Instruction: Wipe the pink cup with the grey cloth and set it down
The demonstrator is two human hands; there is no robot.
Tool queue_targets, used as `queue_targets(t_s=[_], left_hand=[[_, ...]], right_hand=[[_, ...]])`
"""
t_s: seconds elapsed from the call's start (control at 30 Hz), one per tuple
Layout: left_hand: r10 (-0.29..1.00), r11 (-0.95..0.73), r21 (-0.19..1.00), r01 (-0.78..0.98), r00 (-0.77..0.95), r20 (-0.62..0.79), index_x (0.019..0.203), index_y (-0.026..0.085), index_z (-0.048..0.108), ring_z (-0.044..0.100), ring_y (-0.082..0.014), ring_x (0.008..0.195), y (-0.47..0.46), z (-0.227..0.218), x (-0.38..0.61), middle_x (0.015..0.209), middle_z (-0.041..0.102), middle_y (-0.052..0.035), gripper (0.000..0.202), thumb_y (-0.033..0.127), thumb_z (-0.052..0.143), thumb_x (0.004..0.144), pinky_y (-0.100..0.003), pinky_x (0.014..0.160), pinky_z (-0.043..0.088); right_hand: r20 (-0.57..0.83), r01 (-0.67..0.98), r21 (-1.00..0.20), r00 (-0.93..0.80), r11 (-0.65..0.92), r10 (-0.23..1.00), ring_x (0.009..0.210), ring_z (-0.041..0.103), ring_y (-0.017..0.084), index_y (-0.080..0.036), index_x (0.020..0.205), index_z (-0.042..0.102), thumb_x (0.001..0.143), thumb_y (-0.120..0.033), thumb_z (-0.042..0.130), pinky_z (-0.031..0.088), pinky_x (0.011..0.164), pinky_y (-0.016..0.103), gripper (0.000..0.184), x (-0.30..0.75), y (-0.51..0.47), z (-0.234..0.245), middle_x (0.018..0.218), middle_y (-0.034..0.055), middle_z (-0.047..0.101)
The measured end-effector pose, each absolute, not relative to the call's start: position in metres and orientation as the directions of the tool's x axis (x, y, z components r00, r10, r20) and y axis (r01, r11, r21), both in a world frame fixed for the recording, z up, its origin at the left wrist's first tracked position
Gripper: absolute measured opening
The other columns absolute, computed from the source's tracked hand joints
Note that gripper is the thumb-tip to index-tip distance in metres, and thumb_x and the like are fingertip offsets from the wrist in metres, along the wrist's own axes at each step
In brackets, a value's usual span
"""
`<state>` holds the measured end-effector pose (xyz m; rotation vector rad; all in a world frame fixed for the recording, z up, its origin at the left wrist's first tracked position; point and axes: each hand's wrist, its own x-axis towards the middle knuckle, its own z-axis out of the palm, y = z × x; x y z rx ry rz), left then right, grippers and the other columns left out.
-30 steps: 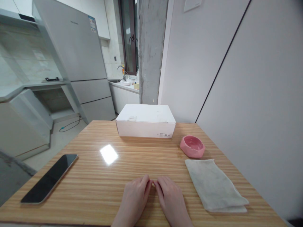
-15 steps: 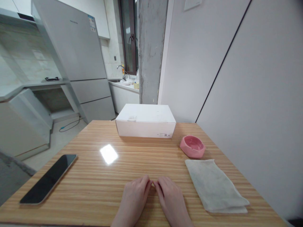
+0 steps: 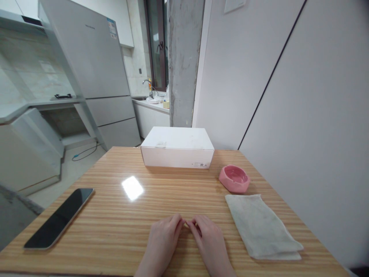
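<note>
My left hand (image 3: 165, 235) and my right hand (image 3: 208, 235) rest side by side on the wooden table (image 3: 115, 227) at the near edge. Both are closed, with fingers curled down and thumbs pressed against them. Their tips meet or nearly meet between the hands, and I see nothing held in either. To the right of my right hand lies a folded grey-white cloth (image 3: 261, 227). Behind the cloth sits a pink ashtray-like dish (image 3: 235, 179). On the left side of the table a black-screened phone (image 3: 60, 219) lies flat, well apart from my left hand.
A closed white box (image 3: 177, 154) stands at the table's far edge. A pale wall (image 3: 311, 127) runs along the right side. Beyond the table are a grey refrigerator (image 3: 89, 57), a concrete pillar (image 3: 184, 65) and a sink with a tap (image 3: 148, 84).
Both hands stay in nearly the same place, with only a very slight shift of the fingers. The other things have not moved.
</note>
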<state>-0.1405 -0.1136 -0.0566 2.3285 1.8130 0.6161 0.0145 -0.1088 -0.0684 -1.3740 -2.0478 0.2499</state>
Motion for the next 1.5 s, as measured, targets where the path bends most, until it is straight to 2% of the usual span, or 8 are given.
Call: queue_targets(t_s=[0.23, 0.57, 1.03, 1.17, 1.3, 1.37, 1.43, 1.5], left_hand=[[0.967, -0.236, 0.418, 0.877, 0.168, 0.193, 0.073, 0.023, 0.060, 0.065, -0.0144, 0.064, -0.112, -0.055, -0.143, 0.069, 0.069, 0.0024, 0.028, 0.025, 0.042, 0.093, -0.023, 0.055, 0.036], [0.977, -0.203, 0.469, 0.860, 0.146, 0.155, 0.070, 0.023, 0.061, 0.063, -0.0138, 0.064, -0.111, -0.054, -0.143, 0.068, 0.068, 0.0033, 0.030, 0.029, 0.043, 0.093, -0.022, 0.057, 0.034], [0.984, -0.177, 0.491, 0.853, 0.159, 0.078, 0.071, 0.022, 0.062, 0.062, -0.0144, 0.065, -0.110, -0.045, -0.143, 0.069, 0.068, 0.0009, 0.030, 0.028, 0.043, 0.092, -0.022, 0.057, 0.032], [0.978, -0.199, 0.478, 0.856, 0.202, 0.047, 0.070, 0.020, 0.061, 0.060, -0.0147, 0.062, -0.100, -0.031, -0.139, 0.066, 0.066, -0.0005, 0.028, 0.029, 0.044, 0.090, -0.023, 0.054, 0.030], [0.939, -0.344, 0.497, 0.796, 0.285, 0.194, 0.070, 0.020, 0.059, 0.055, -0.0135, 0.063, -0.084, 0.001, -0.113, 0.069, 0.062, -0.0004, 0.026, 0.027, 0.043, 0.090, -0.024, 0.056, 0.032], [0.895, -0.446, 0.569, 0.691, 0.336, 0.294, 0.076, 0.020, 0.060, 0.055, -0.0135, 0.068, -0.073, 0.016, -0.093, 0.075, 0.060, -0.0005, 0.019, 0.028, 0.047, 0.088, -0.024, 0.061, 0.037], [0.850, -0.525, 0.660, 0.538, 0.373, 0.371, 0.093, 0.021, 0.061, 0.056, -0.0148, 0.080, -0.057, 0.025, -0.069, 0.088, 0.060, -0.0018, 0.013, 0.029, 0.055, 0.083, -0.025, 0.072, 0.042], [0.813, -0.568, 0.726, 0.388, 0.400, 0.422, 0.113, 0.023, 0.055, 0.054, -0.0176, 0.097, -0.038, 0.025, -0.043, 0.107, 0.057, -0.0046, 0.039, 0.031, 0.065, 0.077, -0.029, 0.086, 0.042]], right_hand=[[0.412, 0.762, -0.485, -0.233, 0.429, 0.881, 0.063, 0.059, 0.015, -0.022, 0.070, 0.054, 0.096, -0.038, 0.038, 0.040, 0.058, 0.025, 0.034, 0.015, -0.108, -0.067, 0.068, -0.0004, 0.061], [0.376, 0.722, -0.554, -0.227, 0.414, 0.898, 0.065, 0.060, 0.016, -0.023, 0.070, 0.055, 0.095, -0.042, 0.039, 0.040, 0.059, 0.026, 0.035, 0.017, -0.107, -0.068, 0.068, -0.0005, 0.062], [0.320, 0.727, -0.579, -0.213, 0.369, 0.923, 0.066, 0.059, 0.016, -0.022, 0.069, 0.056, 0.089, -0.026, 0.055, 0.038, 0.059, 0.025, 0.021, 0.018, -0.109, -0.064, 0.069, -0.0015, 0.061], [0.312, 0.753, -0.550, -0.218, 0.363, 0.925, 0.071, 0.061, 0.017, -0.022, 0.078, 0.060, 0.089, -0.017, 0.049, 0.039, 0.063, 0.026, 0.016, 0.016, -0.109, -0.062, 0.074, 0.0001, 0.064], [0.341, 0.785, -0.507, -0.197, 0.356, 0.919, 0.072, 0.063, 0.018, -0.018, 0.090, 0.061, 0.083, -0.007, 0.046, 0.040, 0.063, 0.025, 0.020, 0.015, -0.108, -0.067, 0.078, 0.0033, 0.066], [0.340, 0.810, -0.483, -0.178, 0.333, 0.924, 0.068, 0.063, 0.018, -0.017, 0.083, 0.061, 0.078, -0.005, 0.048, 0.038, 0.060, 0.025, 0.019, 0.015, -0.108, -0.070, 0.075, 0.0037, 0.066], [0.344, 0.828, -0.461, -0.164, 0.319, 0.924, 0.066, 0.062, 0.018, -0.018, 0.075, 0.061, 0.074, -0.004, 0.050, 0.036, 0.057, 0.025, 0.018, 0.015, -0.108, -0.072, 0.071, 0.0034, 0.064], [0.359, 0.834, -0.447, -0.164, 0.323, 0.919, 0.065, 0.062, 0.018, -0.018, 0.073, 0.060, 0.073, -0.004, 0.051, 0.034, 0.056, 0.025, 0.017, 0.014, -0.108, -0.072, 0.069, 0.0027, 0.063]])
